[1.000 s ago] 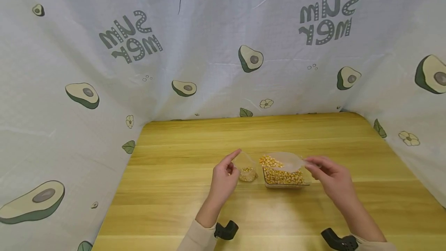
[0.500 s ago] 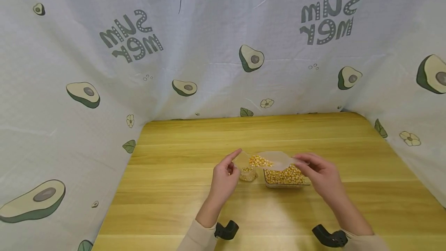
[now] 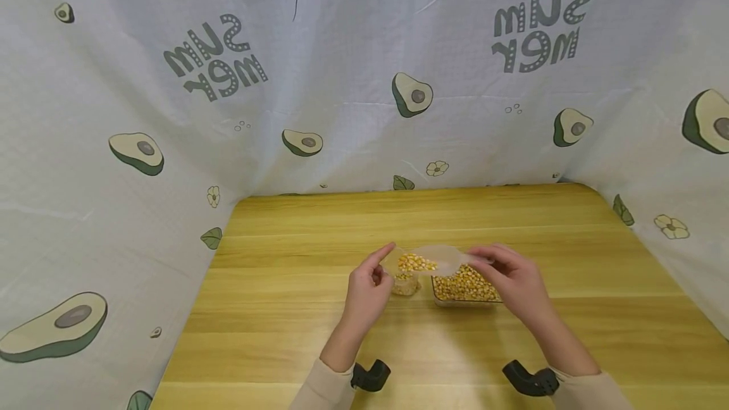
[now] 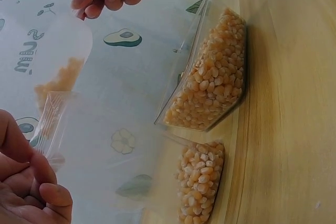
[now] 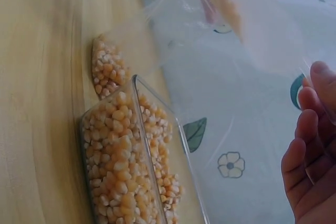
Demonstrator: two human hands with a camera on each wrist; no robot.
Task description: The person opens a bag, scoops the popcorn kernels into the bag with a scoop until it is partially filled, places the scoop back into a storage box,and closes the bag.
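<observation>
My left hand point(image 3: 367, 293) pinches the upper edge of a clear plastic bag point(image 4: 121, 145) and holds its mouth apart. Corn kernels point(image 4: 202, 179) fill the bag's bottom, which stands on the table. My right hand point(image 3: 518, 280) grips the handle of a translucent, milky scoop point(image 3: 448, 259) between thumb and fingers. A heap of corn kernels point(image 3: 416, 262) lies in the scoop's front half. In the left wrist view, the scoop's tip overlaps the bag's mouth. Just right of the bag sits a clear rectangular container point(image 5: 137, 95) holding many corn kernels point(image 5: 123, 161).
Everything stands on a wood-grain table point(image 3: 296, 252). A pale curtain point(image 3: 342, 106) printed with avocados hangs behind the table and along its sides. Each wrist wears a black camera mount, seen at the left sleeve point(image 3: 371, 376) and the right sleeve.
My right hand has moved left, carrying the loaded scoop from above the container to the bag's mouth. My left hand keeps its place on the bag.
</observation>
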